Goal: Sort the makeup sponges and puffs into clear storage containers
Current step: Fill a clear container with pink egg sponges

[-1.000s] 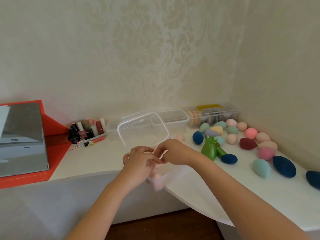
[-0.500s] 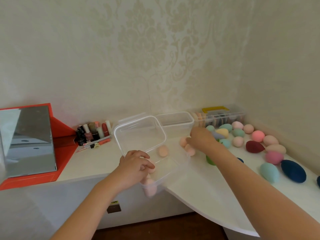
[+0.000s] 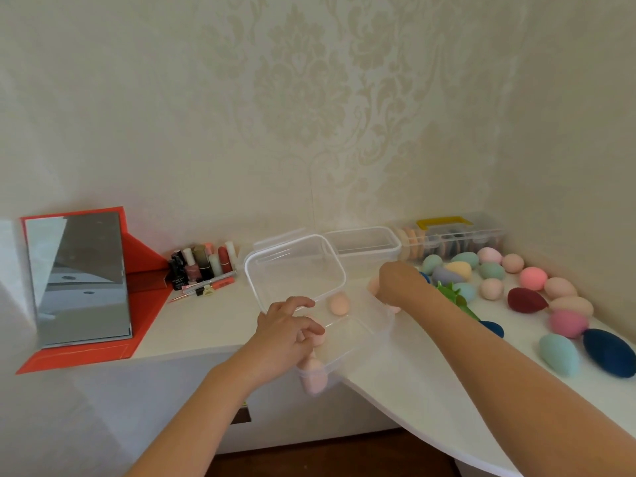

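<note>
The left hand [image 3: 285, 333] grips the near rim of the clear container [image 3: 364, 342], fingers curled over its edge, at the front of the worktop [image 3: 220, 321]. The lid [image 3: 294, 270] stands tilted up at the back. A peach sponge [image 3: 338, 303] lies inside, and pink sponges [image 3: 313, 376] sit in the near corner. The right hand [image 3: 399, 284] reaches down at the container's far right side, by a pale pink sponge [image 3: 373, 285]. Its fingers are hidden behind the hand, so I cannot tell whether they grasp it. Loose sponges [image 3: 525, 300] lie scattered to the right.
</note>
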`<state>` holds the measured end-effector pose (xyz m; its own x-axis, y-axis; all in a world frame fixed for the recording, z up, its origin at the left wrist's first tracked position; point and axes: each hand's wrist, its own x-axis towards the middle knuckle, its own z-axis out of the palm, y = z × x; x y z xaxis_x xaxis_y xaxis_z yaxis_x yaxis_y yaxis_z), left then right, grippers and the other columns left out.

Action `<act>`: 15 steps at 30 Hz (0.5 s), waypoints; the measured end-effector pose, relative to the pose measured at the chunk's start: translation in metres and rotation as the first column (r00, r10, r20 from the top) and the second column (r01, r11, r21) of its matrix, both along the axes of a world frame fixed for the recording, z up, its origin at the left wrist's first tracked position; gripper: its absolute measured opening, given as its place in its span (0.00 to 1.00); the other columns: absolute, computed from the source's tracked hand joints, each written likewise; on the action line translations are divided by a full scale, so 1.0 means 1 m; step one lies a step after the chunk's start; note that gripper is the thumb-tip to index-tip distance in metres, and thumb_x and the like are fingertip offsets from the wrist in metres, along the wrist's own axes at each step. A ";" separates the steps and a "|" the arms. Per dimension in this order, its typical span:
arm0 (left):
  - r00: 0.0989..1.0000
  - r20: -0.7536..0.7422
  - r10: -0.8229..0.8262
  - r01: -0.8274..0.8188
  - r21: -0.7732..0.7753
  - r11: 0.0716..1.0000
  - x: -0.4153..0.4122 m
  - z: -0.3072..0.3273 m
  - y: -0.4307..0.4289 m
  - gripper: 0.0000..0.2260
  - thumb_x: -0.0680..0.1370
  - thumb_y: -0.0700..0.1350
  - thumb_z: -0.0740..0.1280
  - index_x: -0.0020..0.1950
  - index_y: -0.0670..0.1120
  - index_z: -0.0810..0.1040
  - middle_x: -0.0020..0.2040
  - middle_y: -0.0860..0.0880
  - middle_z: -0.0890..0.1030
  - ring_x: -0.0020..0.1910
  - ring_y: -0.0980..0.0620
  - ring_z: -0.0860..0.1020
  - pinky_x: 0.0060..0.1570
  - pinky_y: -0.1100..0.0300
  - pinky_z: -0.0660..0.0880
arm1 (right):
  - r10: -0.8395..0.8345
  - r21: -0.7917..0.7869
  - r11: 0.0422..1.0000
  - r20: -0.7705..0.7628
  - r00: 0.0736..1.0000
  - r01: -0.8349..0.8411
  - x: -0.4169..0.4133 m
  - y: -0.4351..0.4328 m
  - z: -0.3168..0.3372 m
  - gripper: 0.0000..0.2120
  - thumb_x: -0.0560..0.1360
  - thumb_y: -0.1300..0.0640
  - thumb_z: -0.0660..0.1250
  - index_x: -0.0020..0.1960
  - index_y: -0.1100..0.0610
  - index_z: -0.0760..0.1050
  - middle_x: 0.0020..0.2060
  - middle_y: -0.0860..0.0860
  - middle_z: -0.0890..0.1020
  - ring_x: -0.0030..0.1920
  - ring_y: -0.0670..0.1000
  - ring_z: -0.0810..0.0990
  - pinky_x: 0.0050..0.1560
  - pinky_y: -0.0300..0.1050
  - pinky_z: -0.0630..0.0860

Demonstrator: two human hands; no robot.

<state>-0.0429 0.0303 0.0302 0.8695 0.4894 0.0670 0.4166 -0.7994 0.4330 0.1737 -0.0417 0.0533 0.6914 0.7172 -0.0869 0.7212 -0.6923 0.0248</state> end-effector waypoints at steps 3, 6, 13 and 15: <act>0.999 0.041 0.003 0.001 -0.089 0.996 0.000 -0.002 0.002 0.13 0.78 0.43 0.61 0.59 0.57 0.77 0.76 0.59 0.52 0.73 0.55 0.52 0.71 0.58 0.55 | 0.007 0.190 0.982 0.053 0.999 -0.017 -0.010 -0.010 0.025 0.11 0.78 0.58 0.61 0.56 0.62 0.75 0.54 0.56 0.80 0.56 0.55 0.78 0.45 0.41 0.69; 0.999 0.035 0.002 0.002 -0.112 0.994 0.001 -0.001 0.005 0.12 0.78 0.44 0.62 0.58 0.56 0.78 0.76 0.57 0.53 0.72 0.57 0.52 0.69 0.61 0.57 | 0.130 0.486 0.872 -0.100 0.987 -0.065 -0.027 -0.018 0.043 0.08 0.74 0.56 0.66 0.50 0.61 0.76 0.47 0.56 0.80 0.46 0.54 0.77 0.36 0.42 0.68; 1.000 0.017 -0.001 0.003 -0.090 0.996 0.005 0.005 0.000 0.13 0.78 0.44 0.61 0.59 0.55 0.78 0.77 0.56 0.53 0.73 0.55 0.51 0.68 0.60 0.57 | 0.475 0.422 0.854 -0.391 0.788 -0.305 -0.063 -0.025 0.034 0.14 0.66 0.53 0.77 0.50 0.47 0.79 0.44 0.43 0.78 0.45 0.46 0.77 0.42 0.36 0.72; 1.000 0.010 -0.004 0.005 -0.087 0.996 0.005 0.005 0.001 0.12 0.78 0.45 0.61 0.59 0.53 0.79 0.77 0.55 0.53 0.73 0.54 0.50 0.69 0.58 0.56 | 0.455 0.351 0.879 -0.415 0.788 -0.323 -0.066 -0.023 0.025 0.17 0.66 0.52 0.77 0.53 0.49 0.79 0.44 0.44 0.78 0.45 0.45 0.77 0.40 0.35 0.70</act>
